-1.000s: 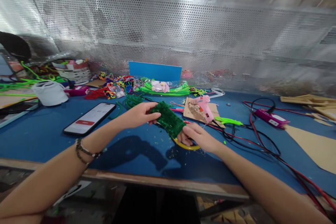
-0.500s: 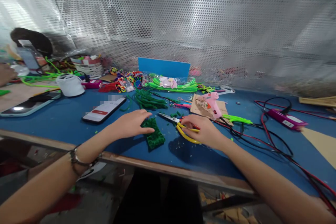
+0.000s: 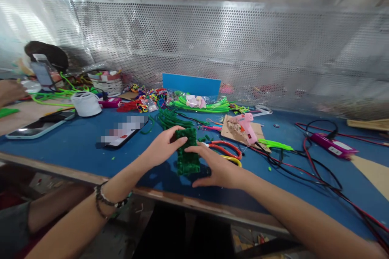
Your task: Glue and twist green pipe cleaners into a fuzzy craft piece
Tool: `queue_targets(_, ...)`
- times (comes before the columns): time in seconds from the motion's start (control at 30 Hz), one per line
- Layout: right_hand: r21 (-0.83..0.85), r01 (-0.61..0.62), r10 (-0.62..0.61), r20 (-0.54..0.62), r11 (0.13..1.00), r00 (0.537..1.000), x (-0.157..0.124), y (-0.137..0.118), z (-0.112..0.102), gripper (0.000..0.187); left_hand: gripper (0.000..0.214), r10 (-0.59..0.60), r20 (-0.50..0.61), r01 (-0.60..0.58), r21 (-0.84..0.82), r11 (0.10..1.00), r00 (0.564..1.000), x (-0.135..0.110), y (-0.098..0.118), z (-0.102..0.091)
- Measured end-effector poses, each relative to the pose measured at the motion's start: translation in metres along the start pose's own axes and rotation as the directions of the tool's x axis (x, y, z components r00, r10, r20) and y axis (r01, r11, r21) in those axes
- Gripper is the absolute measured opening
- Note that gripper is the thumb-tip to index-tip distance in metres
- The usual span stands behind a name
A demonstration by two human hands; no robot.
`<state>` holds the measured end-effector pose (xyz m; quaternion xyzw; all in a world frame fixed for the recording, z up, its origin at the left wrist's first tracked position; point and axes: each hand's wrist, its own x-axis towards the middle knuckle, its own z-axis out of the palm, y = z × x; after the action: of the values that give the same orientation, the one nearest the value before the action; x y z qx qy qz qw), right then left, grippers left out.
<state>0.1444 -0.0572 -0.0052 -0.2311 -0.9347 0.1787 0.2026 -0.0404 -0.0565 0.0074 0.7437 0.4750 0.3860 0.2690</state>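
My left hand (image 3: pixel 164 145) pinches the upper left part of a dark green fuzzy rectangular piece (image 3: pixel 188 162), apparently made of pipe cleaners. The piece is raised upright above the table. At its right side is my right hand (image 3: pixel 217 166), thumb and fingers spread apart; the fingertips reach the face of the piece, though firm contact is hard to judge. Scissors (image 3: pixel 226 147) with red and yellow handles lie on the table just beyond my right hand, their blades mostly hidden. Behind my hands rests a bundle of dark green pipe cleaners (image 3: pixel 173 119).
A pink glue gun (image 3: pixel 248 127) lies on cardboard (image 3: pixel 226 129) to the right, near cables and a purple device (image 3: pixel 332 145). On the left are a phone (image 3: pixel 129 131), a white cap-like object (image 3: pixel 86 104) and another person's hand (image 3: pixel 10 93). A perforated metal screen (image 3: pixel 194 36) borders the back.
My right hand has let go of the scissors and moved left to the green piece. My left hand has lifted that piece and shifted right. The view has tilted up slightly.
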Motion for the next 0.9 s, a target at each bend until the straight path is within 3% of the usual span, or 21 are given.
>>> queue_targets(0.1, 0.017, 0.038, -0.036, -0.126, 0.999, 0.991, -0.004, -0.003, -0.007, 0.036, 0.033, 0.045, 0.155, -0.016, -0.182, 0.983, 0.987, 0.004, 0.002, 0.0)
queue_targets(0.2, 0.041, 0.032, -0.02, -0.267, 0.999, 0.964, -0.005, -0.002, -0.014, 0.026, 0.04, 0.081, 0.311, 0.029, -0.334, 0.942, 0.947, 0.02, 0.006, -0.004)
queue_targets(0.33, 0.161, 0.05, 0.024, -0.428, 0.986, 0.903, -0.005, 0.006, -0.023, 0.014, 0.045, 0.176, 0.394, -0.005, -0.399, 0.917, 0.902, 0.043, 0.01, -0.003)
queue_targets(0.4, 0.24, 0.042, 0.077, -0.466, 0.97, 0.882, -0.005, 0.011, -0.026, 0.007, 0.048, 0.234, 0.348, -0.067, -0.432, 0.9, 0.908, 0.047, 0.009, 0.003)
queue_targets(0.53, 0.33, -0.125, 0.276, -0.465, 0.936, 0.841, -0.003, 0.019, -0.026, 0.012, 0.057, 0.311, 0.232, -0.183, -0.447, 0.876, 0.922, 0.037, 0.003, 0.019)
queue_targets(0.63, 0.406, -0.186, 0.364, -0.422, 0.895, 0.83, 0.0, 0.019, -0.021, 0.014, 0.059, 0.27, 0.186, -0.196, -0.34, 0.92, 0.945, 0.029, 0.001, 0.027)
queue_targets(0.77, 0.583, -0.183, 0.451, -0.357, 0.792, 0.818, 0.003, 0.016, -0.012, 0.019, 0.042, 0.152, 0.116, -0.121, -0.237, 0.964, 0.982, 0.029, 0.003, 0.032)
queue_targets(0.9, 0.774, -0.086, 0.523, -0.336, 0.627, 0.783, 0.004, 0.013, -0.011, 0.04, 0.034, 0.159, 0.07, -0.139, -0.237, 0.962, 0.985, 0.031, 0.003, 0.035)
